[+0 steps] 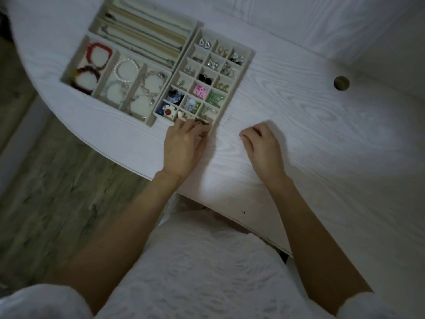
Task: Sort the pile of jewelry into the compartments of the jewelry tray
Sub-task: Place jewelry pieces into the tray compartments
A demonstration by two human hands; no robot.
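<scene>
Head view: task judged nearly done, w/ jewelry tray (239, 93) compartments filled near table's (299, 146) left edge, no pile seen; left hand (184, 146) fingers curled at tray's near corner, contents unclear, right hand (262, 148) loosely curled, empty.

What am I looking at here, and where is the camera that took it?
The camera sits on a person's head, looking down at their own bare arms; there is no robot. On the white table lie beige jewelry trays. The small-compartment tray holds earrings and little charms, another tray holds bracelets, and a third holds chains. The left hand reaches to the near edge of the small-compartment tray, fingers at a compartment; whether it pinches anything is unclear. The right hand rests on the table, loosely curled, holding nothing.
</scene>
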